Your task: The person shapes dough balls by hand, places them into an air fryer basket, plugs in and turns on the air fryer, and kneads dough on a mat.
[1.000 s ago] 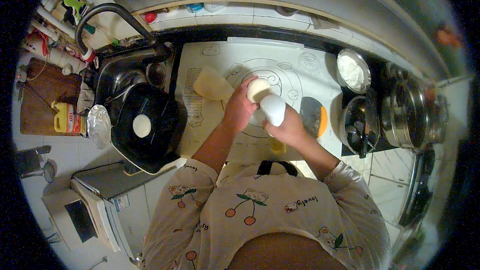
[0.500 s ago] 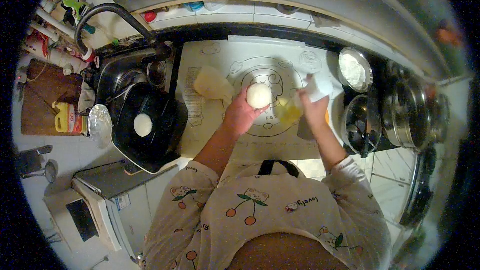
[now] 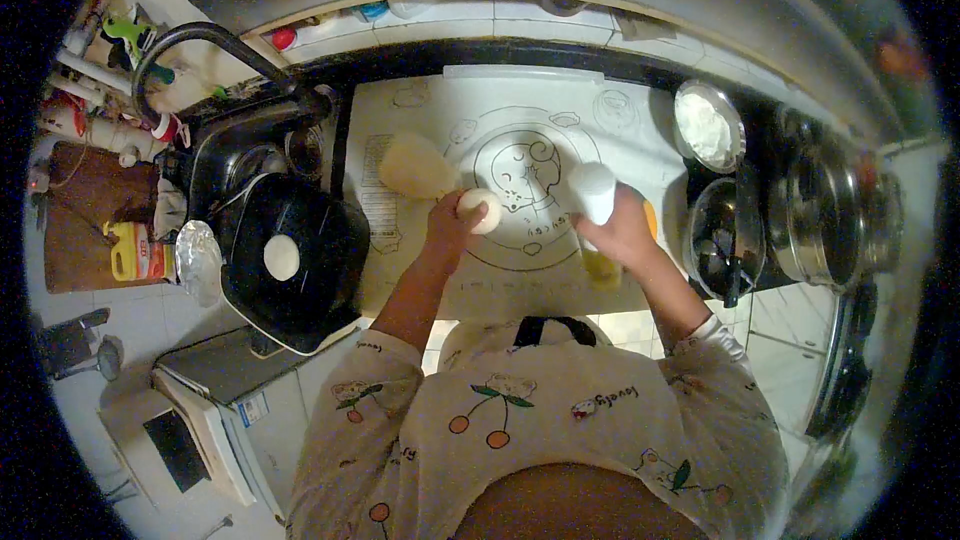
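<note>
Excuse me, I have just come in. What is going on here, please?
Over a printed mat, the left hand holds a round white piece, and the right hand grips a white cylindrical object, apart from it. Another round piece lies in the black vessel to the left, and a bowl of white powder stands to the right.

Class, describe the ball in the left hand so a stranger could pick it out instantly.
Find the pale printed mat, then the left hand over it. That hand holds the white ball. Unlike the white round piece lying in the black container, it is held; unlike the white cylinder in the right hand, it is round.
</note>
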Motion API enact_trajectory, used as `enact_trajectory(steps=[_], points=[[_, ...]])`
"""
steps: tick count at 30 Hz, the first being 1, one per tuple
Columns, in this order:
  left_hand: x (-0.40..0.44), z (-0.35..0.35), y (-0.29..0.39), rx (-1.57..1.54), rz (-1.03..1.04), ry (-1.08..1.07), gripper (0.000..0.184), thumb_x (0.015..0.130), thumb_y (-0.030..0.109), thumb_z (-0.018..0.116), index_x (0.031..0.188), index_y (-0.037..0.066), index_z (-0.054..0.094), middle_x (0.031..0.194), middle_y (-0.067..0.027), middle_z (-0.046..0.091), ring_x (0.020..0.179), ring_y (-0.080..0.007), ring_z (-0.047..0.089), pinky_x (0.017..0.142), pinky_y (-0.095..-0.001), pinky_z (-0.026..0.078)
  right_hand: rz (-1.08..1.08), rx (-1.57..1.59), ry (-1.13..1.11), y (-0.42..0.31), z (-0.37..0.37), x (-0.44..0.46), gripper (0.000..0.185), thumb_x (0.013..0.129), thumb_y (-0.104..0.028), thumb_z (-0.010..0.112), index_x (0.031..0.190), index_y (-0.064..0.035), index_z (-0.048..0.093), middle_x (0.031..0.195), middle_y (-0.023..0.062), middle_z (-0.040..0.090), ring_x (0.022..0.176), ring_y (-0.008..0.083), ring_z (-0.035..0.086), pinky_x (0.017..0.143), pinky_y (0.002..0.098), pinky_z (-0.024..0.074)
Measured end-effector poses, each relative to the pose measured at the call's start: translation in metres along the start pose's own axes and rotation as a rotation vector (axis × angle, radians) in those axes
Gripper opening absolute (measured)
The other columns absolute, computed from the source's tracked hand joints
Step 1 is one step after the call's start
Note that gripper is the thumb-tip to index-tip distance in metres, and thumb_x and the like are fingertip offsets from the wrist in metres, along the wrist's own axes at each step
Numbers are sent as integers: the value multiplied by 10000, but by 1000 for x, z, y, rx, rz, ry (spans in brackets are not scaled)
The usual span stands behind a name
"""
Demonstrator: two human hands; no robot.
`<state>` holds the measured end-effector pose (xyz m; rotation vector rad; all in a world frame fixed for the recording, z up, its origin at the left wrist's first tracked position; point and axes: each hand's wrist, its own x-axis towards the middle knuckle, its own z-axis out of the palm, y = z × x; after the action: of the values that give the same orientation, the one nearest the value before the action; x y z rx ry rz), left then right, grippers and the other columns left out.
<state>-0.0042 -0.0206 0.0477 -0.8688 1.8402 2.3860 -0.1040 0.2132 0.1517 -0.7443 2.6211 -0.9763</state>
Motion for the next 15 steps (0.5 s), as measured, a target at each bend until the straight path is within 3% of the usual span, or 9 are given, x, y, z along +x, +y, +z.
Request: enact_trajectory(steps=[7,8,11,15], points=[[8,2,13,-118,97,20,372,788,211,676,1074,1,562,925,-68,613,783,-156,588,640,-274,488,74,-162,-329,7,31,-19,454,629,-342,655,948,-26,587,820,194,628,775,361,619,689,413,494],[5,2,18,-161,82,11,366,792,226,673,1066,8,569,917,-64,617,778,-154,589,644,-276,487,82,-128,-325,10,34,-20,442,631,-336,654,940,-27,589,816,195,626,774,360,620,690,413,494],[7,-2,24,104,-21,53,350,809,259,649,1057,22,578,905,-71,627,768,-163,593,677,-291,485,118,-54,-251,16,35,-21,410,641,-323,649,921,-28,596,818,196,625,781,355,620,697,410,495],[19,3,4,409,133,18,349,818,274,629,1058,26,575,910,-100,635,771,-179,607,684,-310,487,126,69,-80,8,7,-10,411,652,-263,661,976,-20,591,877,171,633,816,308,625,718,380,489]])
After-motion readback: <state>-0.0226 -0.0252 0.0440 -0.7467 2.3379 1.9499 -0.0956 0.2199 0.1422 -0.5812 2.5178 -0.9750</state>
